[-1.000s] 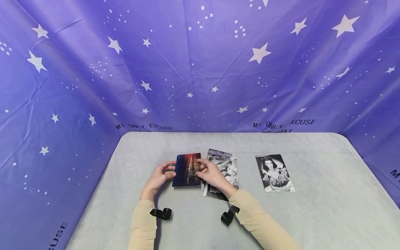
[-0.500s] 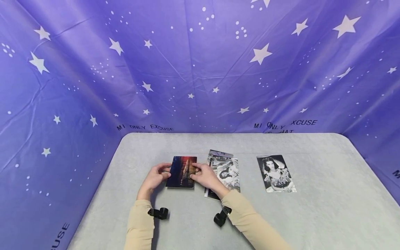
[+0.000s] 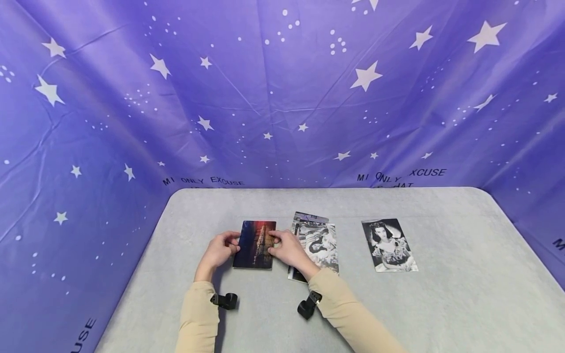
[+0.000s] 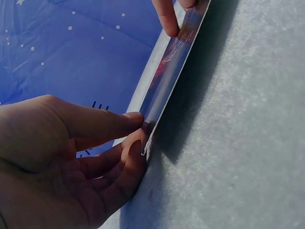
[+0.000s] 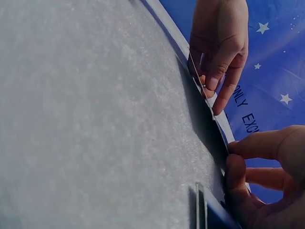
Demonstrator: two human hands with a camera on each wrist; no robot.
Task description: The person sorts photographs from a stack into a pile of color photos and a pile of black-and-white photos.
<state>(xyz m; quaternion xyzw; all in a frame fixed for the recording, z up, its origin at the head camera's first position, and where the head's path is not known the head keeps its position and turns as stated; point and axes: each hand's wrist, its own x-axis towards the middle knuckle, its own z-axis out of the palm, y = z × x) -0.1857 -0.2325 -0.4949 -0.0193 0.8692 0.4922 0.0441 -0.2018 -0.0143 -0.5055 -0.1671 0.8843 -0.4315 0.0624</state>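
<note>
A glossy dark postcard [image 3: 253, 245] with a blue and red night picture is held between both hands, left of the table's middle. Its left edge is pinched by the thumb and fingers of my left hand [image 3: 217, 251]. My right hand [image 3: 289, 249] pinches the opposite edge. In the left wrist view, the card's edge stands a little off the grey surface and casts a shadow. Just right of it lies an uneven pile of photo cards [image 3: 325, 245], a black-and-white one on top, partly covered by my right hand and wrist.
Farther right on the grey table [image 3: 459, 274] lies a black-and-white portrait photo [image 3: 390, 245]. A purple curtain [image 3: 273, 98] with white stars encloses the back and sides. Each sleeve carries a black wrist camera [image 3: 227, 301].
Both hands have shifted left with the postcard, away from the pile, and slightly toward the near side. More of the pile's top photo shows. The portrait photo stays in place.
</note>
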